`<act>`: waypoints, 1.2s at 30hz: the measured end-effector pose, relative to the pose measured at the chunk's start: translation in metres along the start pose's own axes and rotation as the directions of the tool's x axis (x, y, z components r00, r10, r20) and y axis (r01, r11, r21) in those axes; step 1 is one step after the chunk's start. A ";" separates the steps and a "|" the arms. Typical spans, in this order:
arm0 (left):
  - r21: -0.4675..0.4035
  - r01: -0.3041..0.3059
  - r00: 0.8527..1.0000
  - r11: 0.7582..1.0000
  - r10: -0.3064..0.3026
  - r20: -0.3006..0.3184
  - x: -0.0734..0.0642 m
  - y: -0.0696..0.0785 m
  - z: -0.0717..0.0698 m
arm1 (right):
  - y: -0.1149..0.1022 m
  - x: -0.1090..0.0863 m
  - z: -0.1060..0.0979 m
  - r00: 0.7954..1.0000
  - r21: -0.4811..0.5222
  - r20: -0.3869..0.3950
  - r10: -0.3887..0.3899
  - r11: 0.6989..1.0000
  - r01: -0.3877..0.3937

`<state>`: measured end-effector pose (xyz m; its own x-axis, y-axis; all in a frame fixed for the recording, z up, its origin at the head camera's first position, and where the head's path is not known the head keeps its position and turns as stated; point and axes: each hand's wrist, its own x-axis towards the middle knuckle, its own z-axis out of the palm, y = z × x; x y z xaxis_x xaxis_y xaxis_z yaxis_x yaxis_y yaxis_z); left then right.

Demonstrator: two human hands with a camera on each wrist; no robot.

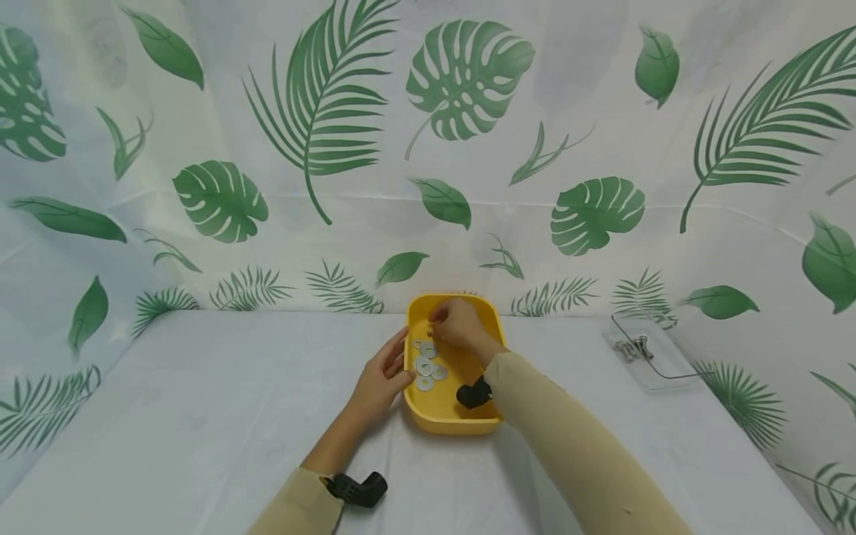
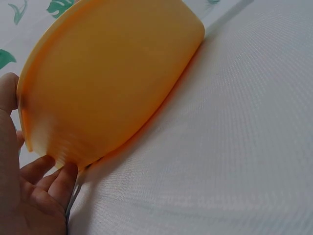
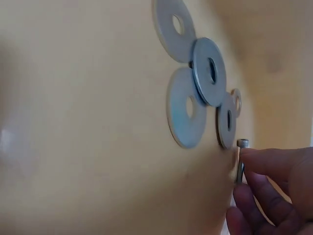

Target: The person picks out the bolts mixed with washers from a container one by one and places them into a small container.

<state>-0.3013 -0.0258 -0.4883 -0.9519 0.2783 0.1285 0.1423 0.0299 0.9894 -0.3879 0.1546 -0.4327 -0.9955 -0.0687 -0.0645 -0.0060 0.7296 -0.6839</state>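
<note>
My right hand (image 1: 460, 324) is inside the yellow tray (image 1: 444, 426), toward its far end. Thumb and fingers pinch a small metal bolt (image 3: 241, 143), its round head sticking up above the fingertips in the right wrist view. Close by on the tray floor lie several flat silver washers (image 3: 187, 108), some overlapping. My left hand (image 1: 380, 380) holds the tray's left side. In the left wrist view its thumb is at the rim and its fingers touch the outer wall (image 2: 112, 73) lower down.
On the table's right stands a clear shallow box (image 1: 652, 385) with several bolts (image 1: 634, 348) in it. A bent thin metal rod (image 1: 658, 371) lies across that box. A leaf-print cloth (image 1: 361, 245) hangs behind the white table (image 1: 221, 416).
</note>
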 end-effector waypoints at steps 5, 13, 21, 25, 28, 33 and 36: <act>0.001 0.003 1.000 1.000 -0.003 0.004 0.000 0.000 0.000 | 0.000 0.001 0.004 1.000 -0.036 -0.018 0.002 0.999 -0.002; -0.003 0.002 1.000 1.000 -0.002 0.004 0.000 0.002 0.000 | 0.001 0.002 0.002 1.000 -0.103 0.006 -0.027 0.994 0.027; -0.002 0.004 1.000 1.000 -0.004 0.004 -0.001 0.002 0.000 | -0.003 -0.002 0.000 0.999 -0.137 0.039 -0.035 0.990 0.040; 0.002 0.002 1.000 1.000 -0.002 0.001 -0.001 0.002 0.000 | -0.003 -0.003 -0.002 0.999 -0.124 0.034 -0.024 0.992 0.028; -0.002 0.000 1.000 1.000 0.000 0.000 0.000 0.003 0.000 | -0.001 -0.002 -0.004 1.000 -0.097 0.026 -0.017 0.995 0.019; -0.001 0.000 1.000 1.000 0.000 0.003 0.000 0.002 0.000 | 0.003 -0.002 -0.007 1.000 -0.071 0.030 0.005 0.997 -0.003; 0.007 0.002 1.000 1.000 -0.002 0.004 0.000 0.001 -0.001 | 0.003 -0.003 -0.010 1.000 -0.078 0.027 0.008 0.997 -0.006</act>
<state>-0.3013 -0.0262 -0.4869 -0.9510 0.2825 0.1259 0.1421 0.0376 0.9891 -0.3857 0.1638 -0.4270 -0.9926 -0.0815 -0.0897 -0.0076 0.7811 -0.6244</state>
